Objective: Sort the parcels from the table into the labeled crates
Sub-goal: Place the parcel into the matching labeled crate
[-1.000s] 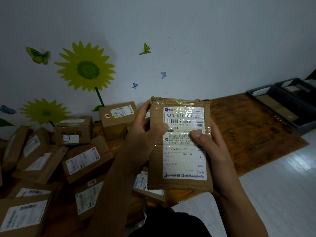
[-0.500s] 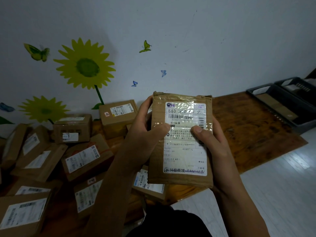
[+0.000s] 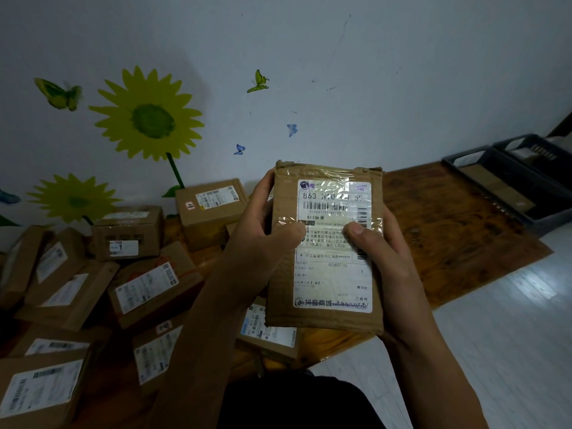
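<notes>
A flat brown cardboard parcel [image 3: 325,317] with a white shipping label faces me, held upright in front of my chest. My left hand [image 3: 263,239] grips its left edge, thumb pressed on the label. My right hand [image 3: 383,258] grips its right edge, thumb on the label too. Several more cardboard parcels [image 3: 148,286] with labels lie piled on the wooden table [image 3: 448,230] to the left and under my arms. Two dark crates [image 3: 513,184] stand at the far right end of the table, a flat parcel inside the nearer one.
A white wall with sunflower and butterfly stickers [image 3: 148,116] rises behind the table. Pale floorboards [image 3: 495,320] show at the lower right, past the table's edge. The table's right half between the held parcel and the crates is bare wood.
The held parcel stays in both hands at nearly the same place, shifted very slightly up in view. The parcels on the table have not moved.
</notes>
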